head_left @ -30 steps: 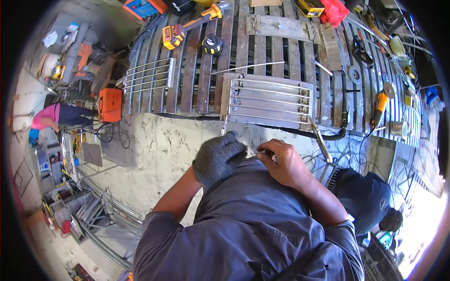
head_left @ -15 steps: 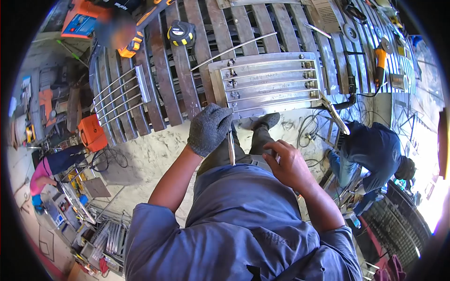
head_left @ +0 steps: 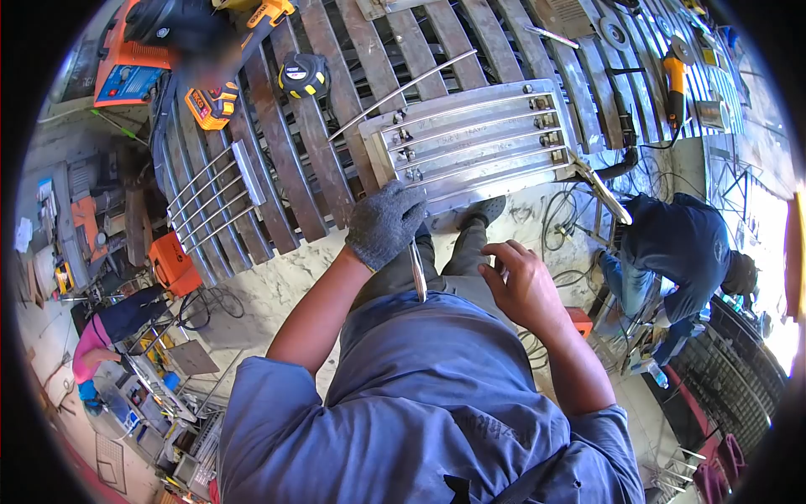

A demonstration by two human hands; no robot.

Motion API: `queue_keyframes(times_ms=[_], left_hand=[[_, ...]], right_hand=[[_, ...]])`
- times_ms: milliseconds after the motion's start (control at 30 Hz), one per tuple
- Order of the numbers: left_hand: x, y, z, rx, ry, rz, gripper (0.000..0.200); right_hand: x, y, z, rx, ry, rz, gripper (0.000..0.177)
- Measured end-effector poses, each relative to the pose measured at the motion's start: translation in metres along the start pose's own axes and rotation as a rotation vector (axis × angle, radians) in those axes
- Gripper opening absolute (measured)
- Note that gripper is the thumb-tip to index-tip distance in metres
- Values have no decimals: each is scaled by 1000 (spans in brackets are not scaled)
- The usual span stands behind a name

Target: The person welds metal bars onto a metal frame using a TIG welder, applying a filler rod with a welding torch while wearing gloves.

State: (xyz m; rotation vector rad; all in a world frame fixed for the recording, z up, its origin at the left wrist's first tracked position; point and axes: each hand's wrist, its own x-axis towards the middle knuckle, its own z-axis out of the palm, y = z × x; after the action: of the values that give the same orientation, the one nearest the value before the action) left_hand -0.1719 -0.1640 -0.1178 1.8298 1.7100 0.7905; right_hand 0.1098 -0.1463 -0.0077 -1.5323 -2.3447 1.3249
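Note:
My left hand point(head_left: 386, 227), in a dark grey knit glove, lies over the near left corner of a metal panel point(head_left: 483, 172). Its fingers are folded; what they grip is hidden under the glove. From beneath the glove the handles of a clamp point(head_left: 418, 273) point toward my waist. Several thin metal rods point(head_left: 478, 139) run across the panel, their ends at small dark nuts. A second clamp point(head_left: 606, 191) grips the panel's near right corner. My bare right hand point(head_left: 522, 283) hovers in front of my waist, fingers loosely bent and apart, with nothing in it.
On the slatted metal bench point(head_left: 332, 181) lie a tape measure point(head_left: 304, 76), a battery point(head_left: 211, 105), a loose rod point(head_left: 403, 94), a smaller rod grille point(head_left: 220, 197) and an angle grinder point(head_left: 676, 84). One person point(head_left: 684, 252) bends at the right; another point(head_left: 105, 336) works at the left.
The view has shifted slightly, so the bench and panel appear a little farther left. My left hand stays at the panel's corner; my right hand stays raised with its fingers bent.

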Motion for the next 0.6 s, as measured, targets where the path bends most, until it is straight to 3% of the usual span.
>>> queue_keyframes(times_ms=[233,367,467,600], left_hand=[[15,-4,-6,87,-163,50,22],[18,0,-12,204,-283,43,26],[12,-2,-9,172,-128,135,30],[6,13,-26,159,-146,43,35]], right_hand=[[25,-1,10,-5,-49,67,33],[58,-7,20,-14,-81,68,51],[81,0,36,-85,-122,37,60],[98,5,51,-124,-127,-11,62]])
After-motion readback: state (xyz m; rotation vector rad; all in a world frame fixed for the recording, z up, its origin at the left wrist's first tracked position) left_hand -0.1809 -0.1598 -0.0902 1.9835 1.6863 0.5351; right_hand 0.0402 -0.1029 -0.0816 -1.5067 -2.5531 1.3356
